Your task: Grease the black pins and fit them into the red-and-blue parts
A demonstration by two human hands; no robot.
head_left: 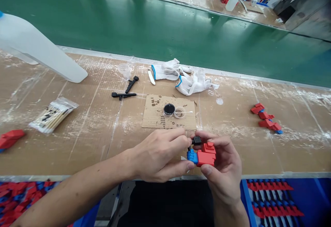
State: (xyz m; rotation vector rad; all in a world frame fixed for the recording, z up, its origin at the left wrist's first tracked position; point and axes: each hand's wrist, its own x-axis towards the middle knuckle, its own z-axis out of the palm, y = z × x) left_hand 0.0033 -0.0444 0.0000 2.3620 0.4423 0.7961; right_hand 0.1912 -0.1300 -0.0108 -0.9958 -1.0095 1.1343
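My right hand [224,159] is closed around a red toy arm [206,158], its thumb below and its fingers behind. At the arm's left end is a blue fist [192,156]. A black toy gun [197,140] sits at the fist, its blocky end showing above; the rest is mostly hidden by fingers. My left hand [162,154] pinches at the gun with its fingertips, while its thumb presses by the blue fist. Two more black toy guns, one upright-angled [132,84] and one flat [123,95], lie on the table.
A cardboard piece [150,118] bears a cup of black liquid [169,109] and a clear cup [179,112] with a swab. White gloves [192,84], bagged swabs [53,114], a white bottle [43,47] and red parts [267,119] lie around. Blue bins [317,199] flank me; a green conveyor [155,23] runs beyond.
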